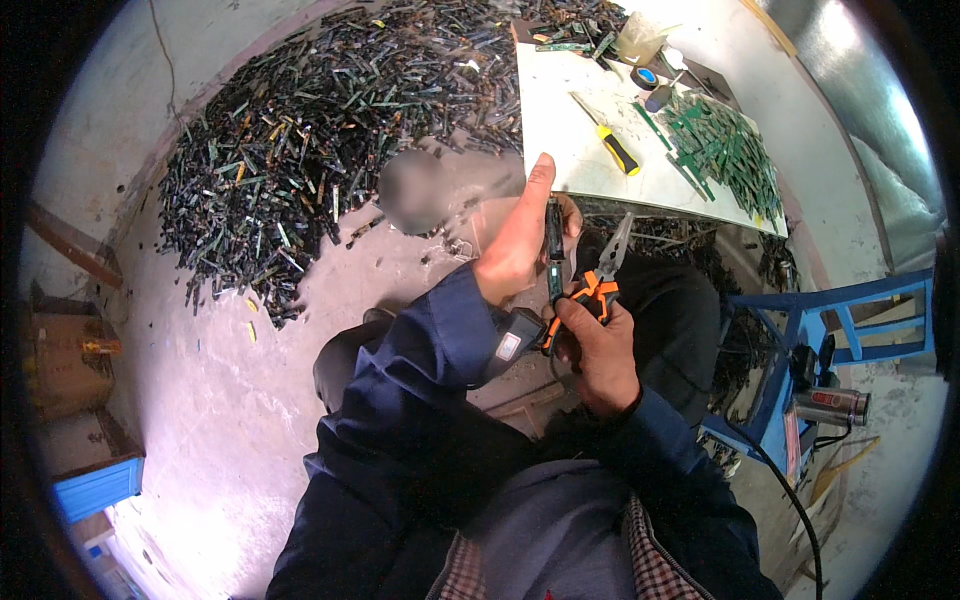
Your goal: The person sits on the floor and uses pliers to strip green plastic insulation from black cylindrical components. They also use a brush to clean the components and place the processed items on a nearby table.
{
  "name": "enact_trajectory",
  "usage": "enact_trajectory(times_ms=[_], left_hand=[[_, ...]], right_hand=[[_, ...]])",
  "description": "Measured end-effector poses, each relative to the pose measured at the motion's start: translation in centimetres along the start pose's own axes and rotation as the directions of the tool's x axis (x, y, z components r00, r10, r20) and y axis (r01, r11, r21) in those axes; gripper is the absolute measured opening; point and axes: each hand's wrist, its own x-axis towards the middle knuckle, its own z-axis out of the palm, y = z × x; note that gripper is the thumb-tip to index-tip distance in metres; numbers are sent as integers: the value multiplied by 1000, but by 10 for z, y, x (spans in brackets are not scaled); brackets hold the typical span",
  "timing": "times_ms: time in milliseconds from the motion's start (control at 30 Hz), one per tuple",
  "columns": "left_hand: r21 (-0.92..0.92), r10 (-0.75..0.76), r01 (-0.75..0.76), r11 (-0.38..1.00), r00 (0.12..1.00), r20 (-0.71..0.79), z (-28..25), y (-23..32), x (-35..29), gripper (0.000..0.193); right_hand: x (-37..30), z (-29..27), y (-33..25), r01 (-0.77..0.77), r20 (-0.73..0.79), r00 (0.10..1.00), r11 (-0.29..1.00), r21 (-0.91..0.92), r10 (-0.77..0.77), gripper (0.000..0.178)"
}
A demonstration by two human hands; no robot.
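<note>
My left hand (522,235) is closed around a narrow black strip (555,250), its thumb pointing up and away. The strip stands lengthwise between my hands and looks like a slim casing with a greenish part. In my right hand (606,360) is a pair of pliers (601,287) with orange and black handles. The pliers' metal jaws point away from me, to the right of the strip, and grip nothing. A black box-shaped piece with a white label (510,345) lies against my left cuff.
A large heap of dark strips (300,130) covers the floor at far left. On the white tabletop (560,100) lie a yellow-black screwdriver (615,146), a blue tape roll (644,78) and a pile of green strips (725,145). A blue chair (790,330) stands at right, holding a metal flask (832,405).
</note>
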Motion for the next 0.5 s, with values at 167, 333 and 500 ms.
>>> enact_trajectory(times_ms=[167, 333, 500], left_hand=[[-172, -46, 49, 984, 999, 23, 0, 12, -5, 78], [-151, -21, 30, 988, 998, 60, 2, 2, 4, 79], [-58, 47, -50, 997, 997, -59, 3, 9, 2, 76]], right_hand=[[1, 16, -6, -27, 11, 1000, 994, 108, 26, 8], [12, 15, -7, -24, 14, 1000, 985, 170, 22, 14], [29, 17, -11, -56, 64, 997, 980, 192, 45, 15]])
